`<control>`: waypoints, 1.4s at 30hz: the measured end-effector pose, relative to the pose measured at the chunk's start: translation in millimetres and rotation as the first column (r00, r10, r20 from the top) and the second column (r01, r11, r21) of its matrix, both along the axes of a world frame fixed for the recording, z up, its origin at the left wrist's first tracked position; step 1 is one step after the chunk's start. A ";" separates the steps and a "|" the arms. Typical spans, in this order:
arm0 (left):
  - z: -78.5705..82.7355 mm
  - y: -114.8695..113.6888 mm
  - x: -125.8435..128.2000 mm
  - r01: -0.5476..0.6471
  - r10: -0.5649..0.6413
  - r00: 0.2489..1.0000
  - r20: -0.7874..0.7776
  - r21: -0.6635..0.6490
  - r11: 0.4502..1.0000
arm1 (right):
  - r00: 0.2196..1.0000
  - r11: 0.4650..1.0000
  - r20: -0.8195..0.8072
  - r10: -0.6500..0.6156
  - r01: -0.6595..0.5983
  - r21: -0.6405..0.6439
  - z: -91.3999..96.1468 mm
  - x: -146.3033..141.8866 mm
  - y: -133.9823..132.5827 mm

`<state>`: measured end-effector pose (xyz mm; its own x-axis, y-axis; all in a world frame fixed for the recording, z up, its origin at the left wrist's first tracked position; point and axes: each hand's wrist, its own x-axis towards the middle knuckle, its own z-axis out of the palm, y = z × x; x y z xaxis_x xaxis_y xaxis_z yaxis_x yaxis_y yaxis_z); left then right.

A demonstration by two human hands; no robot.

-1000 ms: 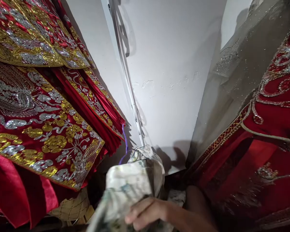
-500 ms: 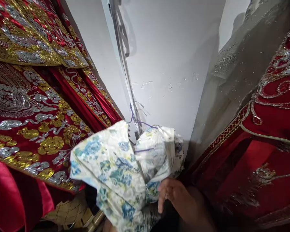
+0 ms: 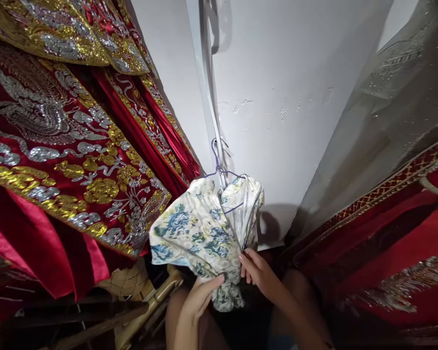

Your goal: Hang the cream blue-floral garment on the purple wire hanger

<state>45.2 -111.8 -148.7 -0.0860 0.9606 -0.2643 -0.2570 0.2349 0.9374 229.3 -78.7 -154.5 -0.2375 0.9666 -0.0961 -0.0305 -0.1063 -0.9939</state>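
A white garment with blue and green flowers (image 3: 200, 233) hangs on a thin purple wire hanger (image 3: 219, 165) in front of the white wall. My left hand (image 3: 200, 299) grips the lower part of the cloth from below, fingers closed on it. My right hand (image 3: 257, 270) pinches the garment's right lower edge, fingertips pressed into the fabric. Both forearms rise from the bottom of the view.
Red garments heavy with gold and silver embroidery (image 3: 69, 146) hang on the left. A red embroidered dress under clear plastic (image 3: 394, 194) fills the right. A white wall (image 3: 277, 73) with a vertical metal rail (image 3: 209, 97) stands behind. Wooden pieces (image 3: 146, 301) lie low left.
The flowered garment has risen and now hangs bunched on the purple hanger. My left hand has come into view and gripped it; the right hand has moved to its lower edge.
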 end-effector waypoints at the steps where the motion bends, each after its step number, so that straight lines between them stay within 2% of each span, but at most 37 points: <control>1: 2.0 -0.3 1.6 0.025 -0.024 0.999 0.033 -0.012 1.000 | 1.000 1.000 0.000 0.021 -0.021 0.008 -2.3 -4.6 0.8; 3: 6.3 3.1 6.0 0.036 -0.034 0.997 0.068 -0.031 0.999 | 0.999 0.998 0.012 0.047 -0.048 0.042 -4.3 -10.1 2.1; 5: 6.1 9.0 11.0 -0.011 0.015 0.996 0.086 -0.038 0.999 | 0.995 0.992 0.063 0.073 -0.079 0.096 -4.0 -9.6 2.6; 7: -2.9 13.5 15.9 -0.124 0.124 0.986 0.111 -0.005 0.992 | 0.993 0.986 0.106 0.060 -0.075 0.147 -2.6 -4.3 1.6; 8: -10.5 14.2 18.4 -0.230 0.226 0.969 0.101 0.030 0.973 | 0.994 0.985 0.106 0.033 -0.050 0.162 -1.7 -0.8 0.7; 9: -19.3 13.7 21.2 -0.364 0.360 0.931 0.066 0.078 0.928 | 0.996 0.986 0.089 0.004 -0.019 0.166 -0.8 2.8 -0.5; 11: -37.3 9.2 27.8 -0.610 0.637 0.768 -0.059 0.233 0.757 | 0.998 0.989 0.034 -0.043 0.037 0.141 1.4 8.5 -2.8; 12: -44.6 5.8 32.1 -0.657 0.724 0.677 -0.131 0.335 0.675 | 0.999 0.992 0.011 -0.050 0.048 0.119 2.6 10.0 -4.0; 13: -50.0 2.3 36.9 -0.640 0.760 0.618 -0.200 0.434 0.635 | 0.999 0.994 -0.002 -0.047 0.047 0.098 3.9 10.4 -5.3; 14: -53.2 -0.9 42.4 -0.568 0.744 0.612 -0.267 0.507 0.649 | 0.999 0.996 -0.007 -0.035 0.035 0.079 5.0 9.6 -6.7; 15: -54.3 -3.3 48.3 -0.457 0.679 0.654 -0.332 0.542 0.705 | 1.000 0.998 -0.005 -0.011 0.012 0.064 6.0 7.7 -8.4; 17: -51.8 -4.7 59.7 -0.202 0.453 0.785 -0.423 0.516 0.832 | 0.998 0.997 0.002 0.060 -0.060 0.041 6.9 1.9 -12.8; 19: -46.7 -1.9 68.2 -0.037 0.257 0.866 -0.429 0.457 0.889 | 0.992 0.991 -0.003 0.129 -0.129 0.028 7.2 -4.1 -16.6; 20: -44.3 0.4 70.6 -0.005 0.212 0.882 -0.420 0.441 0.897 | 0.988 0.988 -0.013 0.152 -0.152 0.020 8.0 -6.2 -17.1; 23: -40.9 7.7 71.1 0.002 0.198 0.884 -0.424 0.427 0.904 | 0.989 0.990 -0.050 0.138 -0.139 -0.015 20.2 -7.5 -6.8; 25: -41.3 11.1 68.9 0.034 0.183 0.867 -0.464 0.421 0.907 | 0.993 0.995 -0.065 0.095 -0.096 -0.016 42.3 -5.6 10.9; 29: -42.7 15.3 67.3 0.110 0.141 0.825 -0.547 0.401 0.910 | 0.995 0.995 -0.098 -0.027 0.036 0.088 110.8 -6.0 53.5; 31: -42.2 17.1 67.2 0.138 0.135 0.804 -0.579 0.402 0.905 | 0.982 0.987 -0.184 -0.049 0.076 0.141 140.4 -10.5 66.5; 33: -40.9 18.7 65.2 0.191 0.103 0.777 -0.621 0.389 0.901 | 0.964 0.977 -0.261 -0.055 0.107 0.187 157.0 -16.2 70.7; 35: -36.8 20.8 60.0 0.272 0.020 0.725 -0.688 0.314 0.910 | 0.953 0.969 -0.296 -0.073 0.138 0.207 160.4 -21.0 68.8; 37: -25.1 24.2 51.4 0.364 -0.095 0.663 -0.742 0.209 0.908 | 0.951 0.965 -0.297 -0.087 0.155 0.212 156.0 -23.5 65.1; 39: -0.6 30.2 40.7 0.444 -0.181 0.630 -0.755 0.159 0.882 | 0.950 0.956 -0.298 -0.088 0.164 0.243 150.7 -23.6 62.5; 41: 37.1 39.2 30.5 0.476 -0.162 0.655 -0.738 0.236 0.847 | 0.953 0.945 -0.293 -0.074 0.161 0.285 149.1 -22.3 61.7; 42: 59.0 44.9 26.5 0.401 -0.043 0.702 -0.711 0.345 0.849 | 0.956 0.941 -0.285 -0.067 0.155 0.300 149.8 -21.4 61.7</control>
